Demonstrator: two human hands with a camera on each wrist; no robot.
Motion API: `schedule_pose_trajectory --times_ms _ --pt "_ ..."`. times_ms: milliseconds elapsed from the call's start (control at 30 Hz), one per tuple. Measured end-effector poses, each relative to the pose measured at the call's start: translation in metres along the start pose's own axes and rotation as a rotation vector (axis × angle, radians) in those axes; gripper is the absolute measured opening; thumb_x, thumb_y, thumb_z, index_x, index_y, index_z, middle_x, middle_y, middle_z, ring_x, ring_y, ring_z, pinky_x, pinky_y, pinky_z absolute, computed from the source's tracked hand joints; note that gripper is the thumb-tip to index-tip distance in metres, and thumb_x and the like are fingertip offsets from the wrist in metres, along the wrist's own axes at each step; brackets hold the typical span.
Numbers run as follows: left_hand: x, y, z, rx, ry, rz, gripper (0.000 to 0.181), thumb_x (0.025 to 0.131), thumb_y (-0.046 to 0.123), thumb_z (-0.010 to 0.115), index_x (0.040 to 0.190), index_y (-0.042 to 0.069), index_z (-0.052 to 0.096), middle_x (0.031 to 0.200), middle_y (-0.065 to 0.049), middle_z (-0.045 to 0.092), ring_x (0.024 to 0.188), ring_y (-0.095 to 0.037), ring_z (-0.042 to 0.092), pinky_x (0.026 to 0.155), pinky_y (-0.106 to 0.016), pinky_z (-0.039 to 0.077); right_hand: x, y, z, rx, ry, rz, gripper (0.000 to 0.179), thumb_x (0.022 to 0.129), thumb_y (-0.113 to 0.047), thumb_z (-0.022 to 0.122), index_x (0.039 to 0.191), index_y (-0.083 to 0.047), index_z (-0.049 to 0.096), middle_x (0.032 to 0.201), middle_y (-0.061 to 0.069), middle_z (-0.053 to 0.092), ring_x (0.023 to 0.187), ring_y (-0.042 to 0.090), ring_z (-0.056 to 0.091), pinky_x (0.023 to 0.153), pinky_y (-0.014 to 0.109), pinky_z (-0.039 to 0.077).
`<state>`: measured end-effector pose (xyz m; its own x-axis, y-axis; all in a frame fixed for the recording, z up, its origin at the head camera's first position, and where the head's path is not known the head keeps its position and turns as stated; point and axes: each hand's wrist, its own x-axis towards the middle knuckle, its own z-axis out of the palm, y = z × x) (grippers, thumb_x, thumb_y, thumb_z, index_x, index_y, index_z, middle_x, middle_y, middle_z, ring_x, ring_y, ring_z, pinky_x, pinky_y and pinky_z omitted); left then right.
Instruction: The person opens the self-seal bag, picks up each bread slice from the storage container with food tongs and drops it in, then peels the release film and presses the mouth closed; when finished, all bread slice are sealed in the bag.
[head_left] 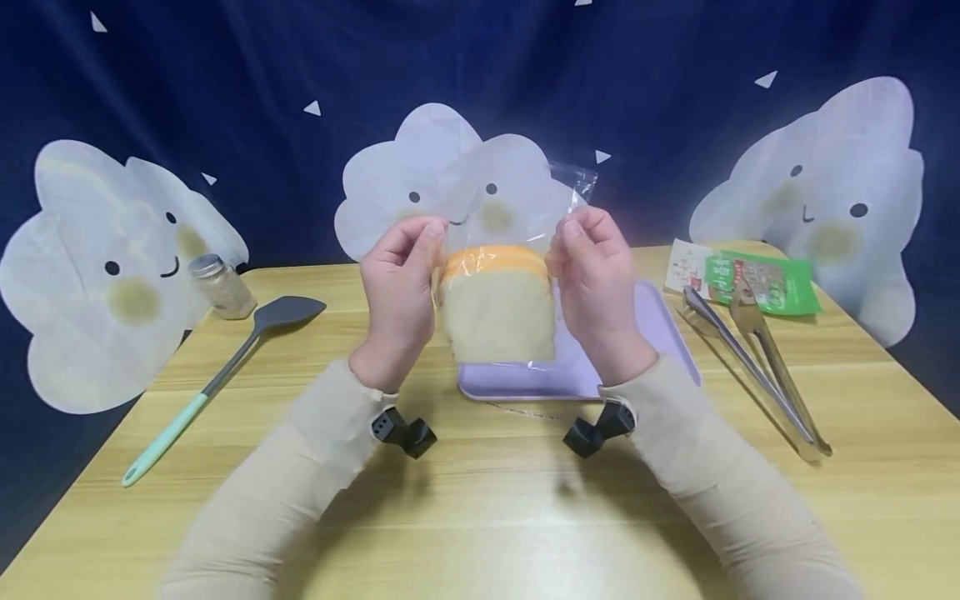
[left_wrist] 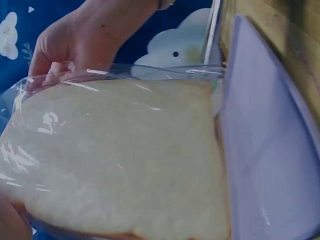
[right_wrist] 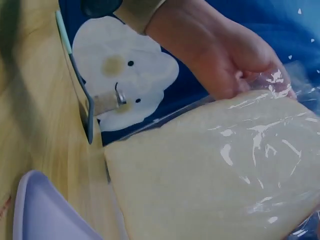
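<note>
Sliced bread (head_left: 498, 317) sits inside a clear plastic bag (head_left: 517, 225), held up in front of me above a lilac tray (head_left: 663, 333). My left hand (head_left: 401, 283) pinches the bag's left side between thumb and curled fingers. On the other side my right hand (head_left: 596, 275) pinches the bag near its upper right, where loose film sticks up. An orange band runs along the top of the bread. Both wrist views show the pale face of the slice (left_wrist: 125, 155) close behind shiny film, its lower edge near the tray in the left wrist view.
Left on the wooden table (head_left: 480, 517) lie a spatula (head_left: 281, 312) with a mint handle and a lidded jar (head_left: 223, 287). To the right are metal tongs (head_left: 757, 358), a green packet (head_left: 780, 283) and a white packet (head_left: 684, 265). A cloud-patterned curtain hangs behind.
</note>
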<state>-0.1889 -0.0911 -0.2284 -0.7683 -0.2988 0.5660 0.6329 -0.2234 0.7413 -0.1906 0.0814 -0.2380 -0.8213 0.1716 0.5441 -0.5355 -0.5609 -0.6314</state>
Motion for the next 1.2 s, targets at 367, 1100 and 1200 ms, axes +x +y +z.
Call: schedule_pose_trajectory --times_ms 367,1100,1200 --pt "0.002 -0.004 0.002 -0.136 0.069 -0.065 0.021 0.088 -0.004 0.057 0.073 0.009 0.066 0.061 0.001 0.051 0.056 -0.01 0.042 0.053 -0.017 0.036 0.009 -0.003 -0.017 -0.089 -0.105 -0.031 0.014 0.095 -0.002 0.047 0.084 -0.011 0.048 0.058 -0.002 0.044 0.044 0.008 0.036 0.039 0.018 0.025" --pt "-0.005 0.003 0.007 -0.172 0.055 -0.087 0.024 0.089 -0.003 0.054 0.073 0.011 0.065 0.066 0.001 0.054 0.06 -0.011 0.046 0.06 -0.018 0.042 0.013 -0.006 -0.027 0.014 -0.137 -0.05 0.005 0.094 -0.008 0.051 0.089 -0.009 0.05 0.055 -0.001 0.04 0.04 0.006 0.031 0.037 0.02 0.013" --pt "-0.002 0.007 0.004 -0.172 0.068 -0.061 0.024 0.089 -0.004 0.054 0.074 0.011 0.066 0.067 0.001 0.054 0.06 -0.011 0.046 0.061 -0.019 0.042 0.016 -0.01 -0.03 0.022 -0.091 -0.06 0.009 0.091 -0.012 0.057 0.089 -0.008 0.049 0.055 -0.001 0.041 0.041 0.006 0.032 0.037 0.018 0.014"
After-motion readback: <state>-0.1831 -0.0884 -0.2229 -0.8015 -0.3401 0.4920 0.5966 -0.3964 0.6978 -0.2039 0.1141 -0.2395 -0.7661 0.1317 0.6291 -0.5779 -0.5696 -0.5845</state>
